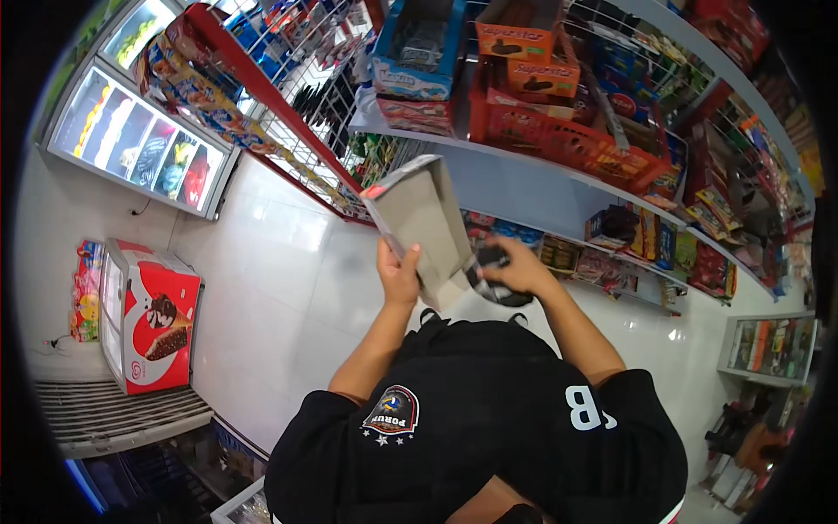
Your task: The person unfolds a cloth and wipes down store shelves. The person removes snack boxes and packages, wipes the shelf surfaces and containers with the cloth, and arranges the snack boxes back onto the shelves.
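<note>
My left hand [398, 278] grips a shallow cardboard display box [422, 226] by its near left side, thumb over the rim. The box is tilted, and its bare grey-brown inside faces me with nothing in it. To the right of the box, my right hand [520, 265] holds a dark, crumpled bundle [501, 295], perhaps a cloth; it is blurred. The bundle is close to the box's right lower edge, and I cannot tell whether they touch. Beyond the box runs a grey shelf [517, 196].
Above that, an upper shelf [419, 131] carries a blue carton [412, 82], orange snack cartons [514, 42] and a red plastic basket [556, 141]. Snack packs fill a lower shelf [645, 272]. A red-framed wire rack [281, 98] stands left, with an ice-cream freezer [160, 321] and a lit display fridge [137, 141] beyond.
</note>
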Demonstrator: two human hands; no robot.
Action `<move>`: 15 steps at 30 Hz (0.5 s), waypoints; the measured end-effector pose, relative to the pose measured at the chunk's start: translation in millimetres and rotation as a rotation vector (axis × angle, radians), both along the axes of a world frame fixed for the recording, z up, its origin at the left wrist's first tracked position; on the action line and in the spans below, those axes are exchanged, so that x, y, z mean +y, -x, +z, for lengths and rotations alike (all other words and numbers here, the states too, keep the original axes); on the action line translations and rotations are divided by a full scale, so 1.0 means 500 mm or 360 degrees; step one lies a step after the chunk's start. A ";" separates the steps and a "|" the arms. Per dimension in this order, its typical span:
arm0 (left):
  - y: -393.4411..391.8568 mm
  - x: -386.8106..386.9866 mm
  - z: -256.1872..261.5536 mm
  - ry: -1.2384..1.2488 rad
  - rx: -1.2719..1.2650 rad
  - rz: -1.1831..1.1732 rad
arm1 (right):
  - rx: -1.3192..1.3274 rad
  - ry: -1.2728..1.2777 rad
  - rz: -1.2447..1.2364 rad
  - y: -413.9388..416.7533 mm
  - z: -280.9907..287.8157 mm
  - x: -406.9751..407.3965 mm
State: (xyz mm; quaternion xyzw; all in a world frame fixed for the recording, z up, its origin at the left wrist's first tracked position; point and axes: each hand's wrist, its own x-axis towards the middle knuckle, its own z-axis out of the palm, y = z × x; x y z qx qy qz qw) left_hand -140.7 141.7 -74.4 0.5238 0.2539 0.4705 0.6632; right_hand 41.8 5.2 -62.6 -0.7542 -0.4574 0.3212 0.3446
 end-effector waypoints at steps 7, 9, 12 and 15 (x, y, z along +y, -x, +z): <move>0.093 0.087 -0.029 0.1029 0.0147 -0.0067 | 0.0420 0.1002 0.0157 0.023 -0.050 0.021; 0.104 0.091 -0.070 0.1055 0.0179 -0.0090 | 0.0399 0.0720 0.0200 0.052 -0.102 0.037; 0.114 0.110 -0.119 0.1207 0.0223 -0.0249 | 0.0593 0.0824 0.0368 0.090 -0.138 0.080; 0.121 0.155 -0.176 0.1146 0.0467 -0.0426 | 0.0697 0.0797 0.0281 0.123 -0.236 0.099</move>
